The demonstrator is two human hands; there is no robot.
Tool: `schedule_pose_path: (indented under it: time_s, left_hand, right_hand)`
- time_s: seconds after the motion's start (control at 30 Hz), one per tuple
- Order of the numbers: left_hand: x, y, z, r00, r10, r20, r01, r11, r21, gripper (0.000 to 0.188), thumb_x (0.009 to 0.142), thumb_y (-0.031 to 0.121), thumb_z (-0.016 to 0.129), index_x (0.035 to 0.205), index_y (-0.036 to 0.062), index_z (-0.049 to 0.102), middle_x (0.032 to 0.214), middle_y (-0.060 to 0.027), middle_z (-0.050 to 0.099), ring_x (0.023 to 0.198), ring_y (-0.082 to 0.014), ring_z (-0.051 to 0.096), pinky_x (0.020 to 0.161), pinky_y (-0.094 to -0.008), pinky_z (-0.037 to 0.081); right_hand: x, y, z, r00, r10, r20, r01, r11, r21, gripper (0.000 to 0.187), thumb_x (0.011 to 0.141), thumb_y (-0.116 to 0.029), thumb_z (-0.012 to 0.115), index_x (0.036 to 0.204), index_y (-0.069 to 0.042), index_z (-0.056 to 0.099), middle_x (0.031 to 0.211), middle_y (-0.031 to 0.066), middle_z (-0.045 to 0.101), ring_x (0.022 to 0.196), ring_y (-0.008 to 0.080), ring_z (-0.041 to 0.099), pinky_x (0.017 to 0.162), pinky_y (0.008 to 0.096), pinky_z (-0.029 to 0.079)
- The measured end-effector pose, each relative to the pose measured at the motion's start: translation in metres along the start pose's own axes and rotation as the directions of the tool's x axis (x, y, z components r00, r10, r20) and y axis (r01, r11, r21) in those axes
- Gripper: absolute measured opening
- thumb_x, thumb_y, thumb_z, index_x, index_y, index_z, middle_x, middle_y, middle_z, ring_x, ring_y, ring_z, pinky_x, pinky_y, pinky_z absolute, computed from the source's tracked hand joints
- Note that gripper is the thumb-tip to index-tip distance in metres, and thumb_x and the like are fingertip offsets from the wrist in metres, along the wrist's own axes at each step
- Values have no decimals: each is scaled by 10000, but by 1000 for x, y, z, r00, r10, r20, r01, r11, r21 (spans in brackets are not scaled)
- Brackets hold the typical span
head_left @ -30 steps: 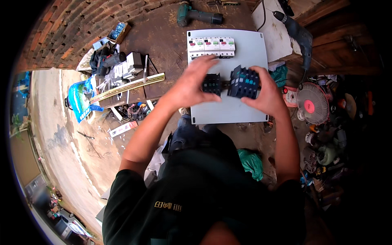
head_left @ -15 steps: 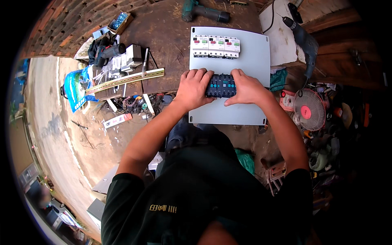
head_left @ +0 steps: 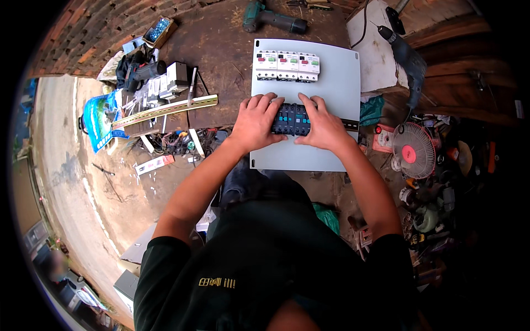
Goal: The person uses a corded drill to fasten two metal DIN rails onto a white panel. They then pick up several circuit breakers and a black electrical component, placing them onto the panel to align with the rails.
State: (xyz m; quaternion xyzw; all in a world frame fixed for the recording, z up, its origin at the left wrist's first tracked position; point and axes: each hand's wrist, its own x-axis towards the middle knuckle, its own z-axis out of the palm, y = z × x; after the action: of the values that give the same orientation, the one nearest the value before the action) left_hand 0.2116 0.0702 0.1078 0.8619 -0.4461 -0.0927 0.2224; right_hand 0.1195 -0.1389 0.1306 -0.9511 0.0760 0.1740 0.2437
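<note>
A pair of black contactors (head_left: 291,119) with teal markings sits side by side on a pale grey mounting plate (head_left: 301,157). My left hand (head_left: 257,120) grips their left side, fingers over the far edge and thumb at the near edge. From the other side my right hand (head_left: 323,128) closes round the right end, its thumb near the bottom edge. A dark slotted rail (head_left: 350,125) shows just right of my right hand; its stretch beneath the hands is hidden. Farther up the plate stand three white motor breakers (head_left: 287,66) with red and green buttons, in a row.
A cordless drill (head_left: 273,19) lies at the table's far side. Left are a loose slotted metal rail (head_left: 165,112), another power tool (head_left: 141,74) and a box of blue bits (head_left: 160,30). At right hang a corded drill (head_left: 406,60) and, lower, stands a fan (head_left: 413,150).
My right hand has shifted left along the contactors, uncovering the dark rail to its right. The contactors keep about the same place on the plate. The whole view has shifted slightly.
</note>
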Motion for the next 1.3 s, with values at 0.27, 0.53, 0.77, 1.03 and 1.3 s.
schedule_pose_path:
  time_s: [0.27,0.53,0.77,1.03,1.3]
  left_hand:
    - [-81,-51,-4,836,-543,75,376,467,-800,958,795,330,865,1527,12,334,1503,-218,421,1354,-370,463,1112,-473,412]
    - [-83,-53,26,895,-335,296,415,376,-829,820,885,184,794,1531,7,320,1481,-154,464,1365,-281,466,1117,-438,420]
    - [-77,-54,39,905,-348,245,378,390,-840,609,1013,277,630,1479,-35,395,1426,-139,485,1332,-241,476,1117,-382,380]
    - [-66,-17,37,821,-546,167,432,403,-807,613,1004,312,624,1431,-82,426,1406,-252,506,1331,-332,488,1127,-403,369]
    - [-48,3,34,740,-638,214,454,239,-858,620,1041,338,578,1476,-57,379,1299,-147,596,1190,-189,552,1040,-328,433]
  right_hand:
    - [-73,79,56,803,392,-449,-41,788,615,654,819,-153,829,1390,-27,535,1277,142,642,1060,250,640,922,354,520]
    - [-75,156,82,596,671,-441,-239,672,701,484,891,-144,786,1303,12,584,1135,77,662,986,121,611,829,249,509]
    - [-62,151,73,759,571,-314,-208,669,713,488,877,-67,775,1309,31,569,1155,90,676,1042,149,627,928,289,491]
    - [-57,160,67,843,528,-101,-178,453,874,494,875,-19,744,1323,23,539,1182,89,669,1065,175,638,976,316,472]
    - [-48,161,77,837,533,-123,-152,443,884,462,880,-82,755,1287,5,556,1127,81,684,1022,159,647,926,308,497]
